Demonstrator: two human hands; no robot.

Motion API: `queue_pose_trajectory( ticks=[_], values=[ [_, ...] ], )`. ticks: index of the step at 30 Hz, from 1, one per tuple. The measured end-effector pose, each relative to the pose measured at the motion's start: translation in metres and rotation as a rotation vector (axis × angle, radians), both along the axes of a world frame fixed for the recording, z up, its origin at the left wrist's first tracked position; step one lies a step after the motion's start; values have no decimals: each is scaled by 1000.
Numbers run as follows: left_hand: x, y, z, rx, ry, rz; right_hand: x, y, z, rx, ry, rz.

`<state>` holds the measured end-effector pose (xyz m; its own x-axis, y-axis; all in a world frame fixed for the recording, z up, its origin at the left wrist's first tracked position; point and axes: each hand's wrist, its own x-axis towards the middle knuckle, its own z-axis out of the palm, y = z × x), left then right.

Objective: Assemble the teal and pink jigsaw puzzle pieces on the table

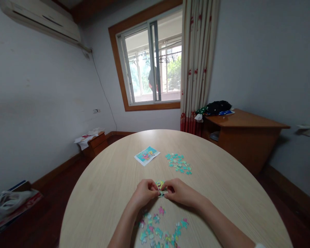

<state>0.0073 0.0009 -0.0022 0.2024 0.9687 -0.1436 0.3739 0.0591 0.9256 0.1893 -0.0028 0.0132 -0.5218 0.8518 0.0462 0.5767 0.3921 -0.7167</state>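
Near the middle of the round table, my left hand (146, 191) and my right hand (179, 191) meet over a small joined patch of jigsaw puzzle pieces (160, 184), yellow with a cartoon face. Fingers of both hands are pinched at its two sides, partly covering it. Closer to me, between my forearms, lie several loose puzzle pieces (158, 232) in pink, teal and yellow. Beyond my right hand spreads a pile of mostly teal puzzle pieces (178, 163). A printed reference picture (147, 155) with cartoon figures lies flat to the left of that pile.
The pale wooden table (105, 186) has a curved edge all round. Behind it on the right stands a brown desk (248, 120) with dark cloth on top. A low wooden cabinet (98, 143) with papers is at the back left. A plastic bag (10, 205) rests at far left.
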Motion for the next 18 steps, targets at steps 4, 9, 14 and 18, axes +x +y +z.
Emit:
queue_pose_trajectory(
  ticks=[4, 9, 14, 18],
  values=[
    [-1, 0, -1, 11, 5, -2, 0, 0, 0, 6, 8, 1],
    [-3, -1, 4, -9, -13, -34, 0, 1, -1, 6, 7, -1],
    [-6, -3, 9, -22, -37, -97, 0, 0, 0, 14, 3, 1],
    [-7, -4, 10, -2, -1, -119, 0, 0, 0, 1, 15, -2]
  ],
)
